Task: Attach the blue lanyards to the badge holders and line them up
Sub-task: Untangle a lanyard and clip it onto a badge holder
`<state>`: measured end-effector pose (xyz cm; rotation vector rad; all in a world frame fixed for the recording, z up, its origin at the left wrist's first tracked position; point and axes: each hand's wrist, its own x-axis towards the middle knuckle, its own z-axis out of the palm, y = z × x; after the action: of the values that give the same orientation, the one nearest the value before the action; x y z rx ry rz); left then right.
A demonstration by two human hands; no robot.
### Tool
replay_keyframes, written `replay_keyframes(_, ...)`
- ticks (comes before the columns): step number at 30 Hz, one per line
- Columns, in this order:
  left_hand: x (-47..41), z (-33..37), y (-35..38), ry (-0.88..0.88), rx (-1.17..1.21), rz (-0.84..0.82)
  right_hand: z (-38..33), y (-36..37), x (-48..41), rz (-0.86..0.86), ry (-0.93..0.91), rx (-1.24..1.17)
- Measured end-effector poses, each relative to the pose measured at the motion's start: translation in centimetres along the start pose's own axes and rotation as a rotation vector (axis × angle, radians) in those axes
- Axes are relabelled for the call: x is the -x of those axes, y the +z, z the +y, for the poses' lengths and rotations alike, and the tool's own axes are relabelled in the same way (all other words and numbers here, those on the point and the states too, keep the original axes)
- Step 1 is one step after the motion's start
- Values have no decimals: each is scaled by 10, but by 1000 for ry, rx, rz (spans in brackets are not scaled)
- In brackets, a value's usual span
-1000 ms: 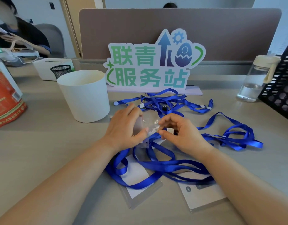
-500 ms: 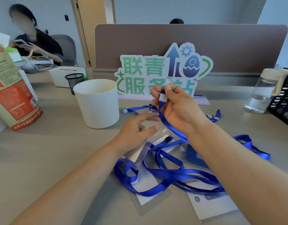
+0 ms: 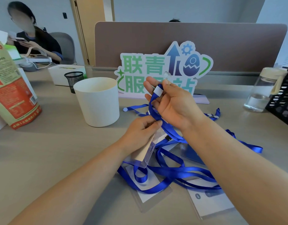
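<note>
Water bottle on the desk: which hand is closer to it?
Right. The right hand, raised with a blue lanyard, is left of the water bottle; the left hand, gripping a badge holder, sits lower and farther left.

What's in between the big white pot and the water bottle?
In the head view, the right hand holds up a blue lanyard between the white pot and the water bottle, with the green sign behind it.

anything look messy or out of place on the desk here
Yes. The blue lanyards lie in a tangled heap, looping across two badge holders lying flat beneath them. Those holders sit skewed, not in a row. Nothing looks spilled or broken.
</note>
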<state>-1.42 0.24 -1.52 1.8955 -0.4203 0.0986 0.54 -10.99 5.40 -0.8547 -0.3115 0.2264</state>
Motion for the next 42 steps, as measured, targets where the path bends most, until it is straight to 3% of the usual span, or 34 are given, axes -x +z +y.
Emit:
replay_keyframes(3, -2, 1, -3, 2, -62, 139, -3, -2, 2, 21, -13, -7)
replay_keyframes(6, -8, -1, -10, -30, 51, 277, -5, -4, 4, 57, -36, -18)
replay_keyframes(10, -14, -4, -22, -79, 204, 333, -2, -8, 5, 87, -56, 45)
replay_keyframes(16, -15, -9, -33, -110, 157, 415, -1, -15, 5, 143, -74, 166)
replay_keyframes(22, -13, 0, -48, -160, 712, 165, 9, -36, 4, 206, -107, 623)
replay_keyframes(26, -18, -4, -56, -111, 845, -57, 20, -49, 3, 71, -68, 980)
replay_keyframes(28, -23, -1, -56, -102, 785, -76, 24, -49, 3, 3, 15, 1042)
replay_keyframes(31, -29, -2, -64, -202, 489, -30, 28, -52, 4, -135, 104, 1136)
replay_keyframes(35, -13, 6, -71, 13, 351, -174, 39, -50, -4, -315, 168, 1330)
replay_keyframes(39, -5, 16, -72, 36, 280, -85, 50, -43, -16, -241, 56, 1484)
replay_keyframes(42, -6, 18, -76, 6, 285, 111, 45, -39, -17, -183, 25, 1431)
